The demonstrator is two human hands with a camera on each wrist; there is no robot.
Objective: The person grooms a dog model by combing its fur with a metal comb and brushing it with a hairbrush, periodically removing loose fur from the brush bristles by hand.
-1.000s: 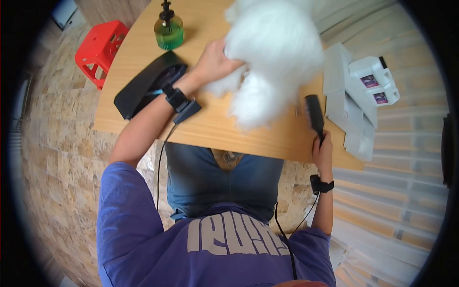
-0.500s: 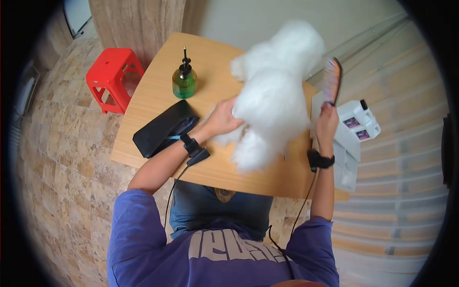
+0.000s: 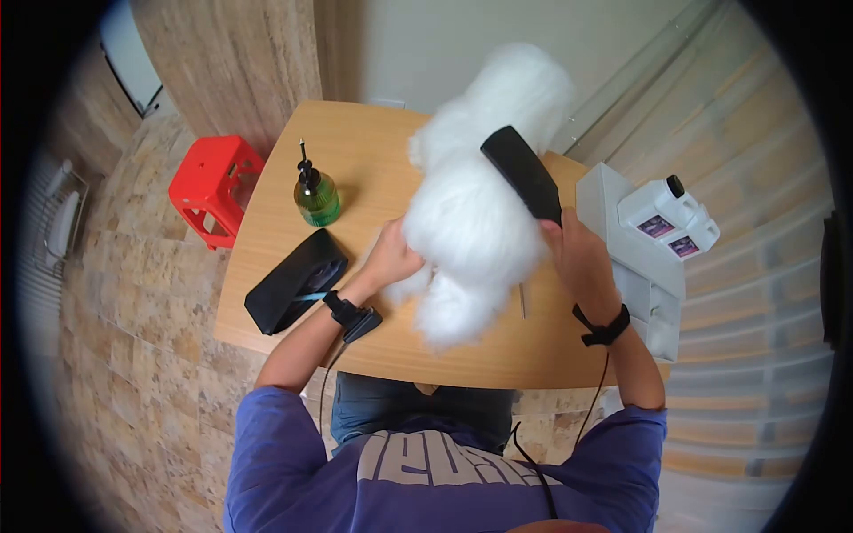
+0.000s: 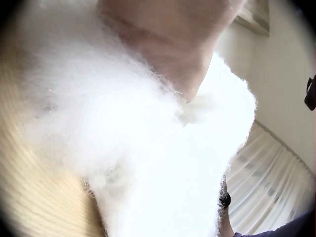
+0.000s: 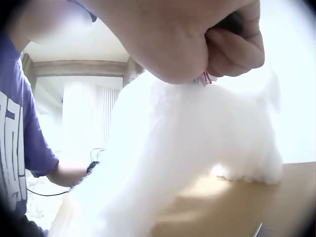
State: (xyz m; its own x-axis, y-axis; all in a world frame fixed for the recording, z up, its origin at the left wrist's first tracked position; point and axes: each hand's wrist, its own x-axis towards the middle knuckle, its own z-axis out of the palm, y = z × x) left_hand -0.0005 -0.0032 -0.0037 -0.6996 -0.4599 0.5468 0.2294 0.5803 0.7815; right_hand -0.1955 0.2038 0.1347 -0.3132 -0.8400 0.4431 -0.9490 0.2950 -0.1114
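A fluffy white dog figure stands on the wooden table, its long fur loose and overexposed in the wrist views. My left hand holds it by its left side, and the fingertips sink out of sight in the fur. In my right hand is the handle of a black hairbrush. The brush lies against the right side of the figure's back, its flat back facing up. Reddish and pale bristles show between the fist and the fur in the right wrist view.
Left on the table are a pump bottle with green liquid and an open black case. White jugs stand by a white box at right. A thin metal rod lies near the front. A red stool is beyond the left edge.
The right hand has raised the brush from the table's right edge and brought it left onto the fur. The left hand keeps its place on the figure while the head view shifts.
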